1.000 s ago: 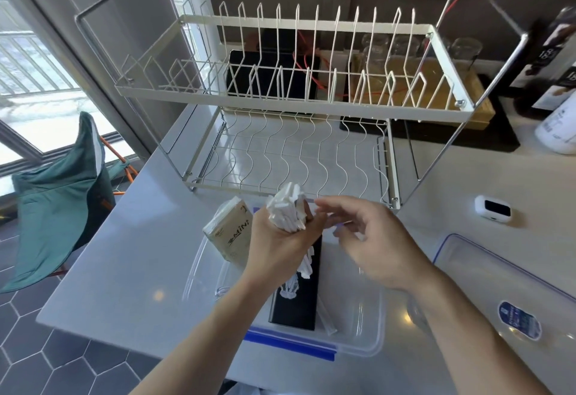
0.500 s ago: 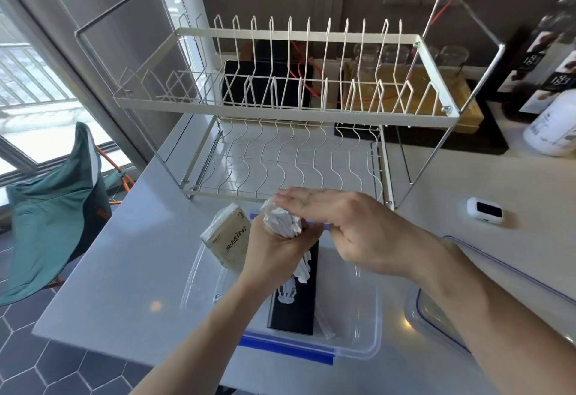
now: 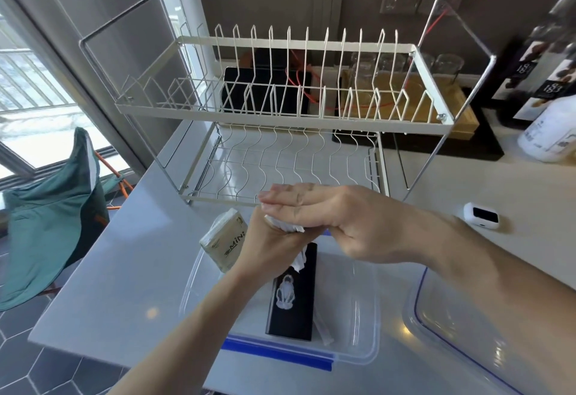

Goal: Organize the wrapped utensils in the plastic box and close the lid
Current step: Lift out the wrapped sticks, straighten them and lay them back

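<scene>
My left hand (image 3: 271, 246) grips a bundle of white wrapped utensils (image 3: 285, 225) upright above the clear plastic box (image 3: 358, 348). Flat on the top ends of the bundle lies my right hand (image 3: 330, 217), palm down with fingers extended, hiding most of it. Inside the box lies a black rectangular pack (image 3: 293, 298) with a white figure on it, and one thin wrapped utensil (image 3: 324, 330) beside it. The clear lid (image 3: 467, 338) with a blue seal rests on the counter to the right of the box.
A beige tissue pack (image 3: 224, 238) leans at the box's left rim. A white two-tier dish rack (image 3: 280, 114) stands right behind the box. A small white device (image 3: 481, 217) lies at the right, a white bottle (image 3: 551, 133) further back. A green chair (image 3: 50, 214) stands left of the counter.
My right hand has moved left from beside the bundle and now lies flat on its top ends. The bundle sits lower in my left hand.
</scene>
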